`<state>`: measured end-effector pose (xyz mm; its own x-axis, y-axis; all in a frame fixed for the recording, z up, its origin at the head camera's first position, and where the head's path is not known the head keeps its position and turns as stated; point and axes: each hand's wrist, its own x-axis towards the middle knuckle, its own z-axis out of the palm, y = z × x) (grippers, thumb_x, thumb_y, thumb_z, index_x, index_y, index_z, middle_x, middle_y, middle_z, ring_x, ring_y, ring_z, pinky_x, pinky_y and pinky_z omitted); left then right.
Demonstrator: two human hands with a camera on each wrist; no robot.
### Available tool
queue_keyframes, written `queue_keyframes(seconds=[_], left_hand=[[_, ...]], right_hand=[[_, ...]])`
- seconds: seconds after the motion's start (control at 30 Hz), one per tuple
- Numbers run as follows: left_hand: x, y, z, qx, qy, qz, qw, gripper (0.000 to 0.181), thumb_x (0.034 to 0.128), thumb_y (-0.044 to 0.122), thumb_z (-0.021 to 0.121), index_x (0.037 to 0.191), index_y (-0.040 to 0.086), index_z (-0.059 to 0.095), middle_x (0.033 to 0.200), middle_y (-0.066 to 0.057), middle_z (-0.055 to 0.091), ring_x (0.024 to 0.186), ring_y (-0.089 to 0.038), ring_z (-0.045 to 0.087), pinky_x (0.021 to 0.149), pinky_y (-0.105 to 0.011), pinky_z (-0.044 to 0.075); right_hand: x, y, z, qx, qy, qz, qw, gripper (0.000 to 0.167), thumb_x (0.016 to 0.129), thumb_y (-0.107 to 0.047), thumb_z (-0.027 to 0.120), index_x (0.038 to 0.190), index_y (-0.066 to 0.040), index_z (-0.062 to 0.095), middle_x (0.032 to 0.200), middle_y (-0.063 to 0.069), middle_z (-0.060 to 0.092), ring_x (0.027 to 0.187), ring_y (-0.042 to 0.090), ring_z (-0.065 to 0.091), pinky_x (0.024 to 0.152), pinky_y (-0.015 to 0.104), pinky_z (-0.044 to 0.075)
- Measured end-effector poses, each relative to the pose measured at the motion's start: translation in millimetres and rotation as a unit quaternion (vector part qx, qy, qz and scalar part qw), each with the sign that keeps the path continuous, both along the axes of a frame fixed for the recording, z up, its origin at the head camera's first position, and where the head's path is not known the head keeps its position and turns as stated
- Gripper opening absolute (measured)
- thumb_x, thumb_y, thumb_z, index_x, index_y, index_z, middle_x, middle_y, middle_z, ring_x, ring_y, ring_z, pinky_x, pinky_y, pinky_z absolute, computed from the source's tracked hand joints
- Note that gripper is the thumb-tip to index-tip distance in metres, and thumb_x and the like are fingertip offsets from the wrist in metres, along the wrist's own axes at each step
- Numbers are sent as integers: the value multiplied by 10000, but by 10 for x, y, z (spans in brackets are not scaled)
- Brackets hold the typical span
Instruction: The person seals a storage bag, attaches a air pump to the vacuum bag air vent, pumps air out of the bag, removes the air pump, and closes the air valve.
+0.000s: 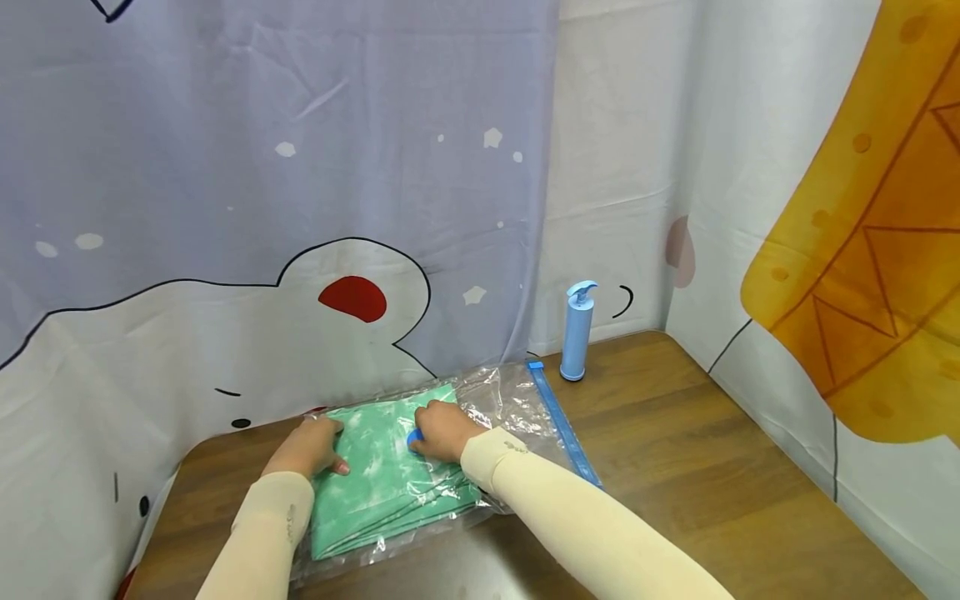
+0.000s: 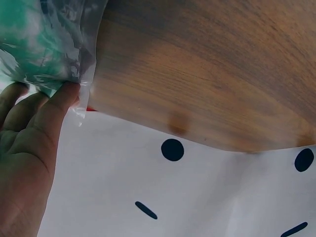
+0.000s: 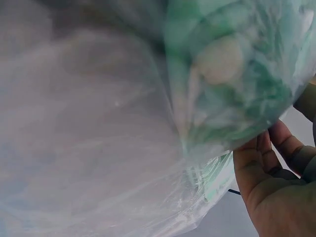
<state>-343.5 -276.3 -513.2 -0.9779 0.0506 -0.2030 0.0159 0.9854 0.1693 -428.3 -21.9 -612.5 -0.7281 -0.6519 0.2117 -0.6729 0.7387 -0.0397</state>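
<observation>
A clear plastic storage bag [image 1: 498, 398] lies flat on the table with a folded green-and-white cloth [image 1: 367, 492] inside. A blue slider strip [image 1: 558, 425] closes its right end. My right hand [image 1: 445, 431] is over the cloth, fingers curled, pinching a round blue valve cap [image 1: 414, 437] on the bag that it partly covers. At the bag's left edge rests my left hand [image 1: 309, 447], its thumb on top and its fingers along the side. In the left wrist view, the left fingers [image 2: 34, 111] look fairly straight against the plastic.
A light blue hand pump [image 1: 577, 332] stands upright at the back right of the wooden table [image 1: 675, 450]. Printed curtains [image 1: 420, 167] hang right behind the table and along its right side.
</observation>
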Motion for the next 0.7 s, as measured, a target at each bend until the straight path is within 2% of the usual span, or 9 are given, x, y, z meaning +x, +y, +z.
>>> queue_keyframes(seconds=[0.17,0.3,0.43,0.57,0.7], left_hand=[[4,-4,-17,25,-47,34,10000,925,842,273,988,1572,-115,573,1563,-399,614,1514,-647,517,1226,-733,491],[-14,1,-17,23,-31,33,10000,930,837,273,990,1571,-118,573,1561,-400,614,1511,-646,519,1223,-728,496],[-17,6,-15,8,11,25,10000,932,835,274,987,1572,-118,573,1562,-399,614,1512,-638,522,1223,-720,501],[-6,-1,-15,18,30,-2,10000,934,833,282,987,1570,-117,576,1558,-397,618,1511,-639,522,1220,-720,502],[3,-5,-2,5,2,-5,10000,922,839,279,989,1565,-116,581,1562,-395,616,1513,-649,512,1221,-729,496]], right_hand=[[12,-2,1,-70,27,59,10000,365,1000,-548,856,1052,-196,774,939,-55,763,889,114,700,788,328,631],[9,-5,8,-106,-87,52,9999,356,998,-542,865,1074,-200,803,955,-63,768,888,99,688,786,312,623],[6,-2,10,-176,-246,-2,9995,359,1020,-541,835,1113,-195,815,976,-64,786,898,101,697,792,307,623],[3,22,6,-407,-385,-102,9984,352,1034,-526,769,1080,-179,796,941,-47,783,877,126,698,793,323,619],[0,26,9,-518,-483,-101,9974,366,1032,-541,796,1090,-181,813,949,-49,795,893,135,707,810,329,618]])
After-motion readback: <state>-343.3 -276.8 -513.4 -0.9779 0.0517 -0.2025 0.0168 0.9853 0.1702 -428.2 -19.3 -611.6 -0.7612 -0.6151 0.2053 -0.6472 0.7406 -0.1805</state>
